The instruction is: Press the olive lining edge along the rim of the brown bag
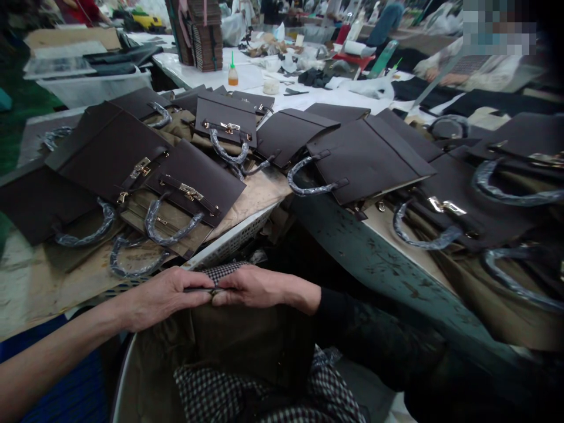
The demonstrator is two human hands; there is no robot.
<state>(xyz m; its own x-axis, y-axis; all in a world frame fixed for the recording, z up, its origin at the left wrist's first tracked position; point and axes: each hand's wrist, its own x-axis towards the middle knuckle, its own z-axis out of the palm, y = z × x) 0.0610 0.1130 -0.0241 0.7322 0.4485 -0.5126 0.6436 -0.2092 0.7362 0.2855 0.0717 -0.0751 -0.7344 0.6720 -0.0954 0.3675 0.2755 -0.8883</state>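
The left hand and right hand pinch the olive piece. It hangs below their fingertips, off the counter's near edge.

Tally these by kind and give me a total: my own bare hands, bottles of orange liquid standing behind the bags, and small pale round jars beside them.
Own bare hands, left hand and right hand: 2
Bottle of orange liquid: 1
Small pale round jar: 1
Total: 4
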